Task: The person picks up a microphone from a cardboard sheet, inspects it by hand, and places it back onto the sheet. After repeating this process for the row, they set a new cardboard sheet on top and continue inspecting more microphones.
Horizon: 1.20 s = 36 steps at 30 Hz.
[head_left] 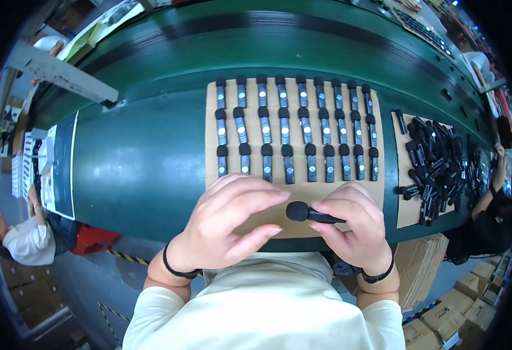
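Right hand (356,224), nearest the bench edge: thumb and fingers pinching one black foam-tipped microphone (300,212), foam end pointing left, over the near part of a cardboard sheet (313,191); grip well back on the body, so a loose pinch could let the foam end dip or the piece drop. Left hand (224,219): empty, thumb and fingers spread, just beside the foam end; its knuckles overlap the near row's left end in view, contact cannot be told; a careless lift might knock that row askew. Right, second sheet (406,204): loose heap of microphones (434,163); a tug on one could probably slide others off. Near row (310,163), middle row (305,125), far row (302,92): nine each, foam ends far, closely spaced; a sleeve or shifted sheet could disturb several. Beyond: green bench (145,146).
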### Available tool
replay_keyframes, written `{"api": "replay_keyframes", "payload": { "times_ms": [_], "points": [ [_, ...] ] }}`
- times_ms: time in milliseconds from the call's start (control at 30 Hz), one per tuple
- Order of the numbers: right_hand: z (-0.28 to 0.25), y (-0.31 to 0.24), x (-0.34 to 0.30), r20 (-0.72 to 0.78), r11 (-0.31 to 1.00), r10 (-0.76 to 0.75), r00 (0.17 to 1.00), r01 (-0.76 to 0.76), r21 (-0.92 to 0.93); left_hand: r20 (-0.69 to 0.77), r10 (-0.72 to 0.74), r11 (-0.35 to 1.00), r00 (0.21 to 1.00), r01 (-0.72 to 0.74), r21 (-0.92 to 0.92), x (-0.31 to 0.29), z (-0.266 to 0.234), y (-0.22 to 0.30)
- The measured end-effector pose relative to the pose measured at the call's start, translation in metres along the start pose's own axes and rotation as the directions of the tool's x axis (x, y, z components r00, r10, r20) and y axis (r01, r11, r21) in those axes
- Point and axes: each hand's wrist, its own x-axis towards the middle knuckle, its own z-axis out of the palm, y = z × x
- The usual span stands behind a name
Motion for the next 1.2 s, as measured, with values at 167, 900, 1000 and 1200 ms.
{"api": "replay_keyframes", "payload": {
  "times_ms": [167, 900, 1000, 1200],
  "points": [
    [0.011, -0.010, 0.000, 0.025, 0.999, -0.003, 1.000, 0.004, -0.039, 0.005, -0.008, 1.000, 1.000, 0.008, -0.001, -0.008, 0.006, 0.004],
    [0.020, -0.005, -0.009, -0.067, 0.993, 0.030, 0.997, -0.023, 0.113, -0.063, 0.040, 0.997, 0.997, -0.043, -0.056, -0.010, 0.015, 0.001],
    [0.022, -0.003, -0.009, -0.071, 0.995, 0.011, 0.997, -0.003, 0.101, -0.049, 0.044, 0.998, 0.998, -0.046, -0.046, -0.009, 0.014, 0.001],
    [0.023, -0.003, -0.006, -0.078, 0.996, -0.019, 0.997, 0.025, 0.081, -0.046, 0.062, 0.998, 0.997, -0.063, -0.025, -0.009, 0.014, -0.002]
  ]
}}
